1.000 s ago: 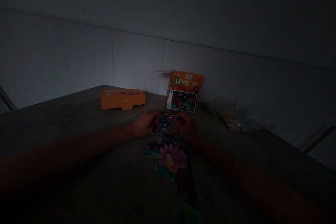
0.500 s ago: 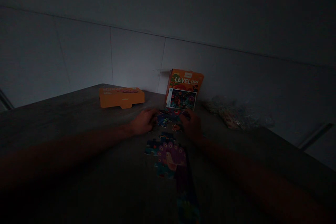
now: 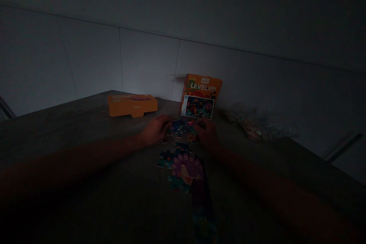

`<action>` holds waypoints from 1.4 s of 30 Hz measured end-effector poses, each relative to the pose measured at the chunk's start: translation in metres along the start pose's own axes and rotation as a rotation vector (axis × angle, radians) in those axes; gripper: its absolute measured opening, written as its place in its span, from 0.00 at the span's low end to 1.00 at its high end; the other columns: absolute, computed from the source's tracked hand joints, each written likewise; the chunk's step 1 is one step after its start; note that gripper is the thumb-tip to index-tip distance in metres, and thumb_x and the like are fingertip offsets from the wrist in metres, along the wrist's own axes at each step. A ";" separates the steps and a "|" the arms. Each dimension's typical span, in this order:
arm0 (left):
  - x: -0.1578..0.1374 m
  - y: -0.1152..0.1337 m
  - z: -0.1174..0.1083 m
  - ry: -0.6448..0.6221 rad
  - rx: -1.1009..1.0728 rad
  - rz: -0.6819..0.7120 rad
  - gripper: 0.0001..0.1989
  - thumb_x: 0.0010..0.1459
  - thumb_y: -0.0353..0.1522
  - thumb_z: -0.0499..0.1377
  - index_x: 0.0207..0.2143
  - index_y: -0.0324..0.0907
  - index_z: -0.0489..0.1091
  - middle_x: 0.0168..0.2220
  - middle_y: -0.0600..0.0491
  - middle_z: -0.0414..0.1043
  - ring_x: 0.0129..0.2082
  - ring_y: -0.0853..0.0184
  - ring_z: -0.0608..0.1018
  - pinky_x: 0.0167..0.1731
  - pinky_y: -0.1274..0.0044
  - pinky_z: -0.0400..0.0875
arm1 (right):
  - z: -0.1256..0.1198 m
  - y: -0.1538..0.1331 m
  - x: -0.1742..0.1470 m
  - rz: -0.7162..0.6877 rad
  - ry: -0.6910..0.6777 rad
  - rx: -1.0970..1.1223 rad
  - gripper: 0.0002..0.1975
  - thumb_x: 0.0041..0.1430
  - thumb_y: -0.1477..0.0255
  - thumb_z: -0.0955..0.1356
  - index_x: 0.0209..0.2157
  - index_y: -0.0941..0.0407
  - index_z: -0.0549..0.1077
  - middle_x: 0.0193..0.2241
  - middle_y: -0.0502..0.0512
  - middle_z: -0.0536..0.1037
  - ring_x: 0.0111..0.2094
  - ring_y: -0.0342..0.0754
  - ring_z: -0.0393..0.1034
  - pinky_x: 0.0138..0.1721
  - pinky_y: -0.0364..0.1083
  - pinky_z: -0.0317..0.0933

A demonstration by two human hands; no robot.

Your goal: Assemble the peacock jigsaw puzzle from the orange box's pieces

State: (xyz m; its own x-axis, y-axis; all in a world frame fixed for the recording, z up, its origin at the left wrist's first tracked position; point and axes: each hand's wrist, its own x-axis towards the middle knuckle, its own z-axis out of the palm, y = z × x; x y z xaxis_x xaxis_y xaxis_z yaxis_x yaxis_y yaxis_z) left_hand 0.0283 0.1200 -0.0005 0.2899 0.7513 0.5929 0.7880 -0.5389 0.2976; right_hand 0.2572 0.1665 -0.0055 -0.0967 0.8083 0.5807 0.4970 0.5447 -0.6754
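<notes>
Loose jigsaw puzzle pieces (image 3: 176, 129) lie between my two hands, in front of the upright box. My left hand (image 3: 156, 129) is at their left side, fingers curled and closed on the edge of a dark blue puzzle piece. On the right side my right hand (image 3: 208, 132) has thumb and fingers pinched together on a puzzle piece, mostly hidden by the fingers. Nearer to me lies a joined puzzle section (image 3: 185, 171) with a purple peacock, a dark strip running down from it towards me. The dim light blurs the small details.
An orange "LEVEL UP!" box (image 3: 201, 87) stands against the wall with a picture card (image 3: 197, 107) in front. An orange box part (image 3: 133, 106) lies at the back left. Crumpled clear plastic bags (image 3: 257, 126) lie at the right, near the edge of the grey table (image 3: 85, 122).
My right hand's fingers have drawn in slightly, and the dark piece by them shows less. The pieces beside my left hand have shifted a little. The peacock section has stayed put.
</notes>
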 end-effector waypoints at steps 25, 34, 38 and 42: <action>0.001 0.000 -0.001 -0.042 0.051 0.125 0.17 0.65 0.35 0.57 0.54 0.40 0.72 0.44 0.46 0.78 0.45 0.58 0.75 0.48 0.66 0.70 | 0.004 -0.002 -0.011 -0.285 -0.098 -0.194 0.13 0.64 0.70 0.62 0.47 0.56 0.74 0.40 0.57 0.79 0.40 0.51 0.73 0.42 0.48 0.66; 0.003 -0.008 0.011 -0.221 0.149 -0.001 0.19 0.59 0.42 0.62 0.50 0.46 0.76 0.56 0.47 0.72 0.55 0.52 0.73 0.56 0.60 0.65 | 0.004 0.025 -0.001 -0.076 -0.013 -0.447 0.08 0.54 0.78 0.66 0.34 0.55 0.76 0.38 0.62 0.77 0.45 0.61 0.69 0.45 0.57 0.61; 0.005 -0.008 0.009 -0.250 0.136 0.032 0.16 0.60 0.39 0.61 0.50 0.45 0.76 0.55 0.48 0.73 0.55 0.56 0.73 0.58 0.64 0.64 | 0.005 0.012 -0.006 -0.205 -0.136 -0.444 0.12 0.56 0.76 0.68 0.42 0.56 0.77 0.45 0.62 0.78 0.49 0.59 0.68 0.52 0.56 0.59; 0.006 -0.008 0.007 -0.284 0.118 0.079 0.15 0.61 0.37 0.61 0.51 0.49 0.76 0.59 0.51 0.71 0.58 0.58 0.71 0.60 0.65 0.62 | 0.008 0.002 -0.012 -0.349 -0.297 -0.416 0.16 0.58 0.69 0.71 0.48 0.55 0.76 0.48 0.57 0.78 0.51 0.56 0.67 0.55 0.54 0.57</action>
State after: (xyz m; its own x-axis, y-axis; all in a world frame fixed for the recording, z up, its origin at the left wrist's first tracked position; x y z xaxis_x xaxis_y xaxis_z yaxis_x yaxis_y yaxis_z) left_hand 0.0278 0.1313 -0.0044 0.4802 0.7939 0.3730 0.8094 -0.5649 0.1604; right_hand 0.2521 0.1596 -0.0174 -0.5203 0.6585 0.5437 0.6819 0.7037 -0.1996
